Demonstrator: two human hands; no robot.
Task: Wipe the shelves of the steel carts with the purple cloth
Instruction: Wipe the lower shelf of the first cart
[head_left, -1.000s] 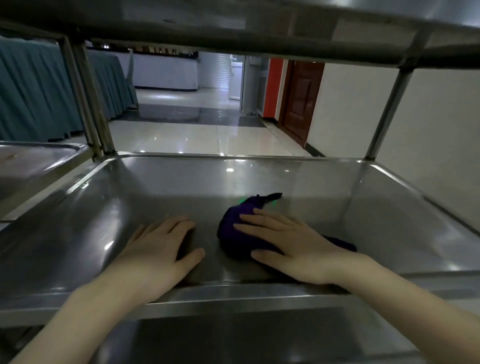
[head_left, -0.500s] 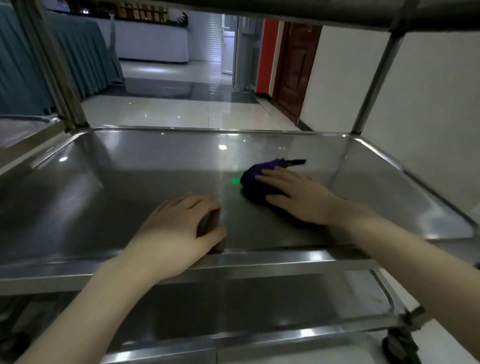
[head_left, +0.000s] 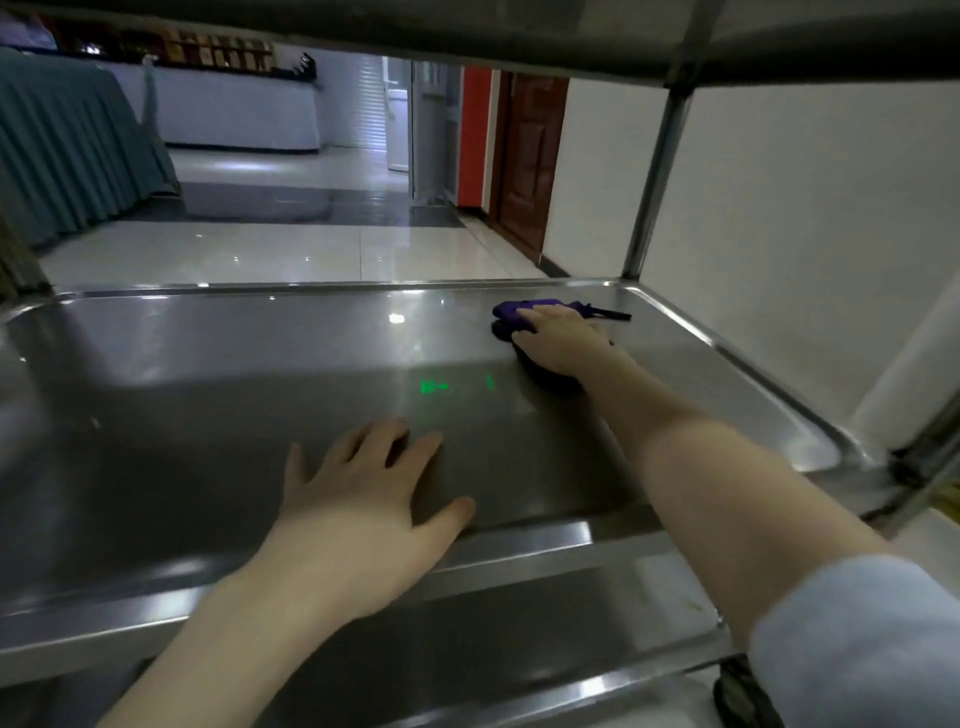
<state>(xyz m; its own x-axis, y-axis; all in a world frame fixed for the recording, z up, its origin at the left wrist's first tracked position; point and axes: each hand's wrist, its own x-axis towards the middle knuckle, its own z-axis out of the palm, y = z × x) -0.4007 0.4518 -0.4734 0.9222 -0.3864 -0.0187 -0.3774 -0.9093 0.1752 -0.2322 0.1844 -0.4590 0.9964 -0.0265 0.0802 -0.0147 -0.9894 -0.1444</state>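
Observation:
The middle shelf (head_left: 208, 374) of a steel cart fills the head view. A bunched purple cloth (head_left: 511, 314) lies near the shelf's far right corner. My right hand (head_left: 563, 340) presses flat on top of the cloth with straight fingers, arm stretched far forward. My left hand (head_left: 363, 499) rests flat on the shelf close to its front rim, fingers spread, holding nothing. Part of the cloth is hidden under my right palm.
The cart's upper shelf (head_left: 467, 31) hangs low overhead, carried by a steel post (head_left: 654, 176) at the back right. A lower shelf (head_left: 519, 644) shows below the front rim. A white wall stands to the right, tiled floor and a brown door (head_left: 530, 156) beyond.
My right hand has slid the purple cloth away from me, from the shelf's near middle to its far right corner. My left hand stays flat near the front rim.

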